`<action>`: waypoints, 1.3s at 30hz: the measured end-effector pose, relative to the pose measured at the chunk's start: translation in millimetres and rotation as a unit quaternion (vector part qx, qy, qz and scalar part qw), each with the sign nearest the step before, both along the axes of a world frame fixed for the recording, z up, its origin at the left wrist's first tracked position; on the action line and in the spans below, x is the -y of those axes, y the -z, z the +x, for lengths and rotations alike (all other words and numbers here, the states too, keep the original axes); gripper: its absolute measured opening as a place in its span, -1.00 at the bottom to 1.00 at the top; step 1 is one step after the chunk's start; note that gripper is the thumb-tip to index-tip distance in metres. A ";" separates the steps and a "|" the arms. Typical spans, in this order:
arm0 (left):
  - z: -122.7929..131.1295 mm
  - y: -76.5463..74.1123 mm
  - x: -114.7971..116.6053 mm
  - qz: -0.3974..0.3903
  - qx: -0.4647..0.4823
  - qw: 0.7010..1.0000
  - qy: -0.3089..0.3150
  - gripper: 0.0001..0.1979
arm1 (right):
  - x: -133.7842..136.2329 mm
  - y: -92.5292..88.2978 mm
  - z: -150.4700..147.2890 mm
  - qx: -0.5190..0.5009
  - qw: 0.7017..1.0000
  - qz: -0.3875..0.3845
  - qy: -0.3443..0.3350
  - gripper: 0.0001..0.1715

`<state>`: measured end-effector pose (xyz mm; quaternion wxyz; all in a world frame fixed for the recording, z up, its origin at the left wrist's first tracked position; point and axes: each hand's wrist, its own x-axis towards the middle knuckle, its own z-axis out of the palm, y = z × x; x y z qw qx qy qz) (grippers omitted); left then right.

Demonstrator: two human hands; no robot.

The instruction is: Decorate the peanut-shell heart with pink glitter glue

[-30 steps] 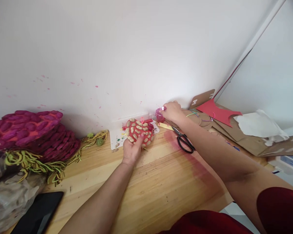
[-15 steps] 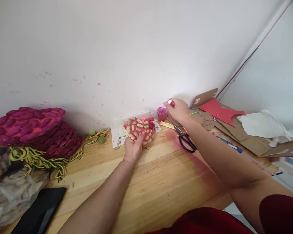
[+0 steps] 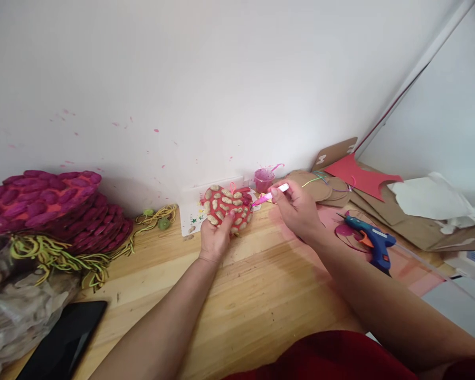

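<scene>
My left hand grips a round red piece studded with peanut shells, holding it tilted up above the wooden tabletop. My right hand pinches a small brush with a white handle and a pink tip; the tip touches the right edge of the red piece. A little cup of pink paint stands by the wall just behind the brush.
Purple-painted shell pieces and green-yellow strings lie at the left, with a black phone near the front edge. A blue glue gun, brown cardboard, red paper and white paper lie at the right.
My right hand has come back from the paint cup with the brush and brought its tip to the red piece. The view has shifted, and the glue gun now shows.
</scene>
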<state>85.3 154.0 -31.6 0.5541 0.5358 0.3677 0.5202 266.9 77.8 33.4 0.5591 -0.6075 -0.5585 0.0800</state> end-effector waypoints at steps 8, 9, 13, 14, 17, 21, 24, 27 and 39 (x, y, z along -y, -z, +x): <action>-0.6 -2.0 2.4 0.006 -0.016 1.000 0.004 -0.66 | 1.3 10.6 5.2 0.050 0.999 -0.009 -0.011 -0.78; -0.7 -2.4 2.7 0.006 -0.017 1.000 0.005 -0.65 | 1.1 10.5 5.3 0.055 0.998 -0.011 -0.012 -0.78; -0.8 -5.0 5.3 0.003 -0.016 1.000 0.013 -0.62 | 0.4 9.0 6.3 0.061 0.998 -0.007 -0.010 -0.80; -0.9 -5.8 6.0 0.003 -0.016 1.000 0.016 -0.62 | 0.2 8.7 7.0 0.060 0.998 -0.005 -0.007 -0.80; -1.2 -7.2 7.8 0.003 -0.022 0.999 0.023 -0.62 | 0.0 8.3 9.3 0.056 0.998 -0.003 0.004 -0.82; -1.7 -6.8 8.0 0.002 -0.021 1.000 0.017 -0.64 | 0.3 7.7 11.7 0.041 0.999 0.003 0.003 -0.84; -1.8 -5.8 7.5 0.006 -0.020 1.000 0.018 -0.65 | 1.0 6.6 12.4 0.061 0.998 0.009 -0.010 -0.85; -1.4 -4.9 6.7 0.011 -0.013 1.000 0.018 -0.65 | 2.2 5.1 12.1 0.098 0.995 0.016 -0.023 -0.86; -3.6 -0.6 4.3 0.024 -0.010 0.999 0.029 -0.69 | 2.2 6.1 13.3 0.131 0.990 0.042 -0.033 -0.89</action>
